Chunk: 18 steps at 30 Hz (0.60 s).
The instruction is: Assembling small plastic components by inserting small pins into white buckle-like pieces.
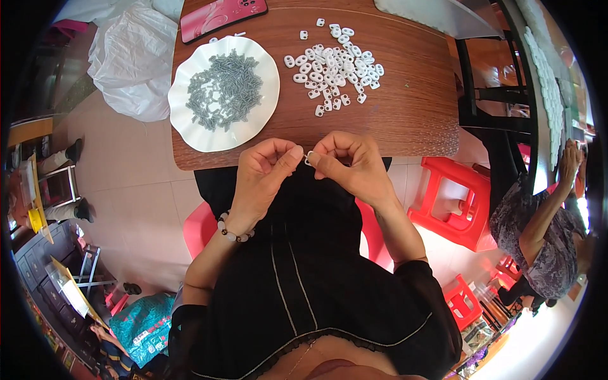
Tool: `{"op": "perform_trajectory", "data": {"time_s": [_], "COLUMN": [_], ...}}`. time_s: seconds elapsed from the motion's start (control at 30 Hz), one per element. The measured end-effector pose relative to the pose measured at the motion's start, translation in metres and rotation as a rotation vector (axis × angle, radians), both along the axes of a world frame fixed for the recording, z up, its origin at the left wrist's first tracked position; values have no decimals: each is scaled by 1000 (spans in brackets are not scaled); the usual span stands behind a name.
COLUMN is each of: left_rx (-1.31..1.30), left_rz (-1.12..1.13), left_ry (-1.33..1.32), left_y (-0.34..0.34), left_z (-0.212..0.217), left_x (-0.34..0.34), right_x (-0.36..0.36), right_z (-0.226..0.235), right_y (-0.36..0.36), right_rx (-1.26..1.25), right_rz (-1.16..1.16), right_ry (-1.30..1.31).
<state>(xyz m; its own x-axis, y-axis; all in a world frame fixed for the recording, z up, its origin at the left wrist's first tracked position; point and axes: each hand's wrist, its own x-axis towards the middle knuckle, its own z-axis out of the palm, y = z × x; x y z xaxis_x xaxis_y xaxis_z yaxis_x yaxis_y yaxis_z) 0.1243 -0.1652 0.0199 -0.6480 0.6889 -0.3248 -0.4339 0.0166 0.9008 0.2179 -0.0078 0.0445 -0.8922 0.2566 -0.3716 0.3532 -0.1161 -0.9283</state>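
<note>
Both my hands meet just off the table's near edge, fingertips almost touching. My right hand (354, 166) pinches a small white plastic piece (308, 158) between thumb and forefinger. My left hand (267, 170) is closed in a pinch against the piece's left side; whatever tiny thing sits in those fingers is too small to name. Beyond my left hand is a white scalloped plate (183, 130) holding a heap of small grey cylindrical pins (225, 88). Beyond my right hand lies a loose pile of small white two-holed plastic pieces (339, 66).
On the brown wooden table (411, 120), a pink phone (221, 18) lies at the far left. A white plastic bag (132, 60) is left of the table. Red stools (453, 202) stand at the right, where another person (538, 234) works at a neighbouring table.
</note>
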Motion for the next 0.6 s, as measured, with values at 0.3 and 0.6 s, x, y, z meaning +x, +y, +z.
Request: {"op": "perform_trajectory", "data": {"time_s": [0.3, 0.6], "left_rx": [-41, -14], "left_rz": [-16, 42], "left_ry": [18, 60], "left_y": [-1, 1], "left_z": [0, -2], "left_x": [0, 5], "right_x": [1, 1], "right_z": [-4, -11], "right_y": [-1, -9], "right_rx": [6, -15], "right_rz": [1, -77], "right_ry": [4, 61]}}
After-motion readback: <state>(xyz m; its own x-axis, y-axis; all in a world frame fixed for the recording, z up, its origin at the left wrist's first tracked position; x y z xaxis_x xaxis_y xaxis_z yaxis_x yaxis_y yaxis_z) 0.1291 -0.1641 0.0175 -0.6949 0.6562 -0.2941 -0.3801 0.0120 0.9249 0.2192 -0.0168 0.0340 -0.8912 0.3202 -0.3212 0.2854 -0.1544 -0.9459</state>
